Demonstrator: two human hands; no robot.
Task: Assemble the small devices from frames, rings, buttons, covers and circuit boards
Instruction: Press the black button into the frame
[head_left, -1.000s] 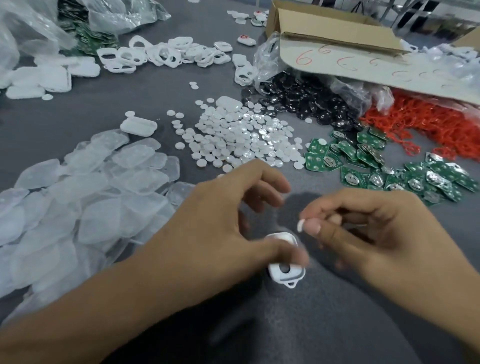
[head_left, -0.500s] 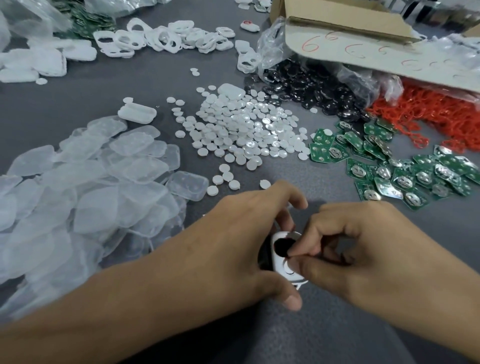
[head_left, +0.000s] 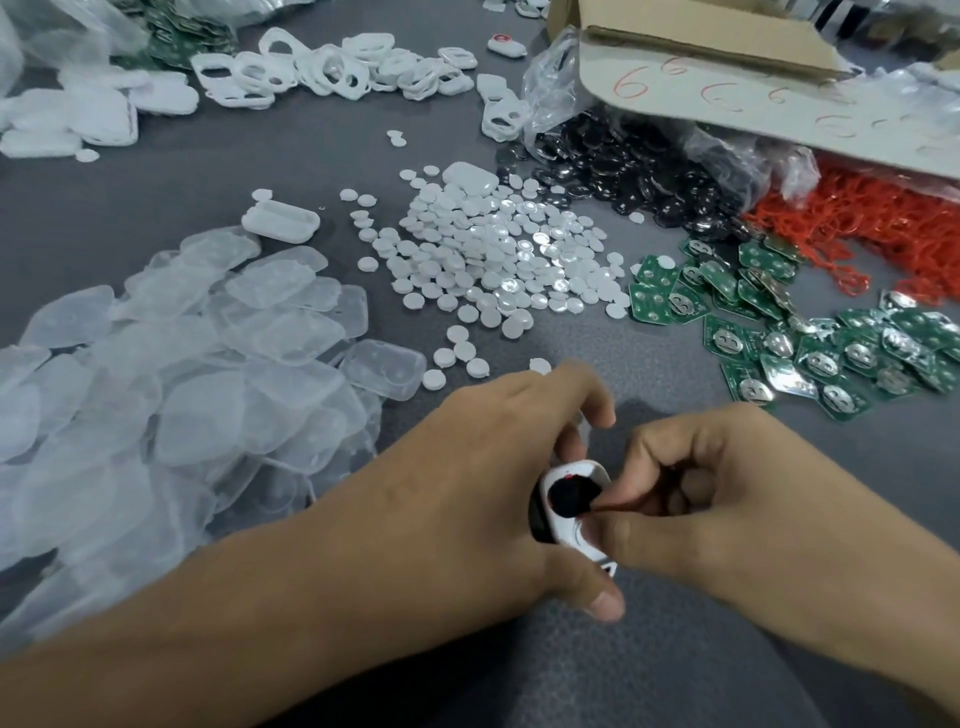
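Handheld frame (head_left: 567, 527); red sixes (head_left: 630, 83) on box flap (head_left: 769, 111)

Left hand (head_left: 493, 467), right hand (head_left: 727, 499): fingers (head_left: 589, 392) curled

**Red sixes on the box flap**

The only writing that can be read is on the pale flap of the cardboard box (head_left: 675, 104) at the table's (head_left: 260, 171) far right corner. It is a large red handwritten "6" with a smaller "6" just beside it. More red loops run rightward along the flap, too faint to tell. Marks on the green circuit boards (head_left: 831, 353) are too small to read.
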